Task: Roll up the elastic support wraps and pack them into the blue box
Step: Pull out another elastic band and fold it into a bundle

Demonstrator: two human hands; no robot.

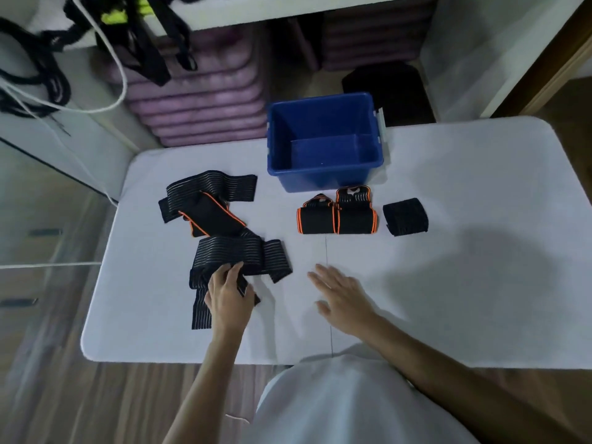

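white table [448, 299] lay under both hands | purple mats [205, 104] stacked beyond them | black straps [147, 36] hung far upper-left

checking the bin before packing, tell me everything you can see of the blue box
The blue box is an open-topped rectangular tub that looks like smooth hard plastic, with a rolled rim, walls tapering downward and a pale clip on its right side. It stands upright at the far middle of the white table, and nothing shows inside it. Two rolled orange-edged wraps lie just in front of it; whether they touch it is unclear. Neither hand touches it.
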